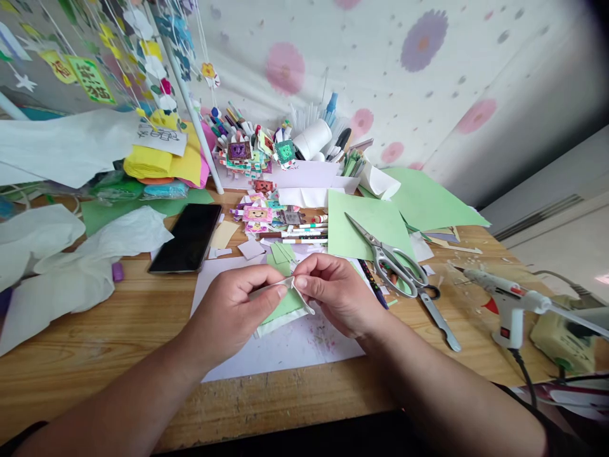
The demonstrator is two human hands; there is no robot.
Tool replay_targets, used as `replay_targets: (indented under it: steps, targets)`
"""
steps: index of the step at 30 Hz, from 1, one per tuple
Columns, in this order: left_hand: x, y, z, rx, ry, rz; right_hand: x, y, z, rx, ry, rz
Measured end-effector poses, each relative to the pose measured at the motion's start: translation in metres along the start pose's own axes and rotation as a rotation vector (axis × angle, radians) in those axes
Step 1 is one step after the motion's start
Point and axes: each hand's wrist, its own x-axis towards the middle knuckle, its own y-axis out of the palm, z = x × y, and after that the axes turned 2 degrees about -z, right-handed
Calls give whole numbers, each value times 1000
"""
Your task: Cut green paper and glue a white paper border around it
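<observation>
Between my hands is a small green card [284, 309] with thin white paper folded over its edges, held just above a white sheet [238, 362]. My left hand [242, 298] pinches its upper left side between thumb and fingers. With thumb and fingertips pressed together, my right hand [328, 289] grips the white paper at the card's upper right corner. A few small green paper pieces [280, 252] lie just beyond my fingertips. To the right, large silver scissors [394, 260] rest partly on a light green sheet [366, 219].
A black phone [185, 238] and crumpled white tissue paper [104, 260] lie left. A white glue gun [507, 301] stands right, near a utility knife [440, 320]. Behind are markers [304, 240], small drawn paper figures [257, 214] and a crowded pen holder [304, 172]. Paper strings hang from a pole [185, 95].
</observation>
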Motion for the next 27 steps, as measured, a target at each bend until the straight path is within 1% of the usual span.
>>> replay_targets:
  steps: [4, 8, 13, 15, 18, 20, 22, 25, 27]
  targets:
    - [-1, 1, -2, 65, 22, -46, 0, 1, -4, -93, -91, -16]
    - [-2, 3, -4, 104, 20, -54, -1, 1, -3, -255, -174, -39]
    - [-3, 5, -5, 140, 14, -37, -3, 4, 0, -425, -205, -55]
    - [-3, 5, -4, 126, 6, -35, -3, 4, 2, -444, -201, -57]
    - [0, 3, -2, 56, -15, -33, -2, -3, 6, -364, -154, 5]
    - [1, 2, 0, -11, -19, -41, -2, -10, 7, -265, -98, 68]
    - [3, 1, 2, -78, -19, -53, -1, -15, 7, -186, -33, 104]
    - [3, 1, 5, -136, -21, -74, -1, -16, 5, -141, 56, 89]
    - [3, 2, 6, -136, -19, -91, -1, -14, 4, -131, 82, 73]
